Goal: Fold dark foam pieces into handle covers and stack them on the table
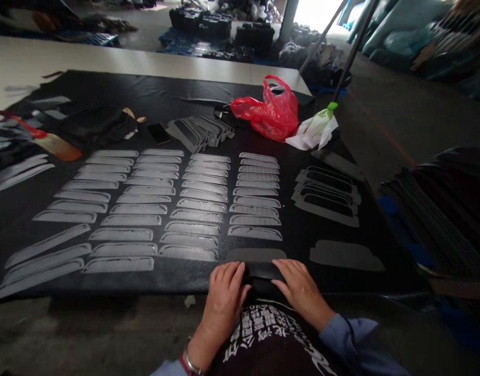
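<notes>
Head view — two hands [224,287] [300,289], fingers [234,273] gripping apparently one dark strip [260,270] — one red bag [278,117].

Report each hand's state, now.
Left hand: closed, fingers and thumb holding one end of a dark strip.
Right hand: closed, holding the other end of the dark strip.

Red plastic bag [277,117] noted toward the far right of the counter [146,60]; white wrapping [314,130] with a green top just beside it. Dark phone [158,133] lies flat, farther left. Beyond the counter: black bundles [201,23] and blue pallets [177,44]. Right: dark stack [447,203]; above it, greenish wrapped bulk [400,28], contents unclear. Slanted pole [355,49] near the far corner.
</notes>
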`<action>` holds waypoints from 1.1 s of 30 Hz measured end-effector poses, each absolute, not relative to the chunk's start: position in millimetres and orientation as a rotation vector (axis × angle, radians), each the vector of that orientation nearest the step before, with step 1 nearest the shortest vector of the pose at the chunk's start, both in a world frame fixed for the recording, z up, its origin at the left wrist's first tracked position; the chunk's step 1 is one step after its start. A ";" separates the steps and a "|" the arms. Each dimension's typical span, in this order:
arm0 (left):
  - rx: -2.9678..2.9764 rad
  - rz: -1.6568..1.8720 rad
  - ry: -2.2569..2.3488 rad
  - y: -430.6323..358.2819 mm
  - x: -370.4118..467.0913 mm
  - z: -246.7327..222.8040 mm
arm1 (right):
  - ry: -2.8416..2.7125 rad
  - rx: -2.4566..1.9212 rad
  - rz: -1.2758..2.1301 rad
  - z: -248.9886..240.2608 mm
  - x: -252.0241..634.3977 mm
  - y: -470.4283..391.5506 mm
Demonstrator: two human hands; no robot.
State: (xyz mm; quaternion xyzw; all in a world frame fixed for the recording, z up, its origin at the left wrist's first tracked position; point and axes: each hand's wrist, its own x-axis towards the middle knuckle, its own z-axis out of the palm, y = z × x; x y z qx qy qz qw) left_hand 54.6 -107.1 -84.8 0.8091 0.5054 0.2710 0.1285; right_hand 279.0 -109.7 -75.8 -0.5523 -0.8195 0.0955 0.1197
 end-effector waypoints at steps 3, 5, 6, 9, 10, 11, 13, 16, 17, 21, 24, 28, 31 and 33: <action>2.289 0.863 1.565 -114.1 47.5 -100.9 | -2.366 -1.612 0.280 -95.3 289.2 -101.3; 2.251 0.859 1.634 -117.3 46.5 -110.2 | -2.354 -1.584 0.288 -104.4 291.7 -94.1; 2.232 0.846 1.667 -118.2 47.2 -113.5 | -2.357 -1.565 0.300 -107.0 291.9 -90.6; 2.168 0.797 1.743 -119.0 51.9 -118.6 | -2.400 -1.503 0.341 -109.1 290.3 -81.2; 2.151 0.784 1.756 -118.8 53.6 -119.1 | -2.416 -1.488 0.346 -108.7 289.5 -78.5; 2.136 0.775 1.765 -118.5 55.2 -119.3 | -2.430 -1.476 0.347 -108.2 288.7 -76.2; 2.116 0.760 1.780 -117.5 57.5 -119.7 | -2.453 -1.459 0.345 -107.4 286.9 -72.4; 2.107 0.729 1.802 -115.2 58.6 -121.3 | -2.480 -1.441 0.350 -106.8 284.0 -68.3; 2.106 0.717 1.809 -114.3 58.6 -122.0 | -2.487 -1.439 0.352 -106.5 283.1 -67.3; 2.129 0.664 1.820 -109.8 58.9 -123.9 | -2.505 -1.454 0.359 -104.4 280.1 -64.1; 2.163 0.645 1.826 -106.7 59.9 -124.6 | -2.508 -1.460 0.360 -102.5 278.6 -62.9; 2.177 0.640 1.838 -104.5 61.6 -125.9 | -2.505 -1.459 0.340 -101.2 277.6 -62.6; 2.193 0.621 1.844 -104.3 62.6 -127.4 | -2.508 -1.458 0.338 -101.1 277.1 -62.6; 2.200 0.605 1.858 -104.6 63.1 -128.5 | -2.514 -1.460 0.343 -101.0 276.6 -62.6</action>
